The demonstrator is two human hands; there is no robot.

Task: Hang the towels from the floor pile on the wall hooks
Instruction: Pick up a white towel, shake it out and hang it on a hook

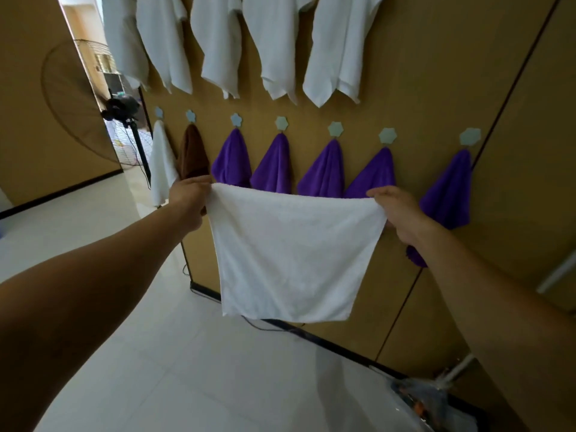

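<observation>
Brown panel wall (436, 88) with a row of flower-shaped hooks (387, 135) bearing small towels (324, 169), before which a white towel (293, 254) hangs spread above the tiled floor (156, 353), its upper corners pinched by the left grip (190, 198) and, apparently, the right grip (399, 210), whose fingertips are hidden.

Take the towel (293, 257) you're holding up as your reference. Your left hand (190, 198) grips its top left corner and your right hand (399, 210) grips its top right. Behind it is the wall (436, 73), with a row of hooks (281, 123) just above its top edge. Each hook carries one of the hung towels (274, 166), and their lower ends dip behind it. The upper towels (274, 42) hang higher still. A fan (121, 109) stands off to its left, further back, and the floor (156, 353) is below it.
</observation>
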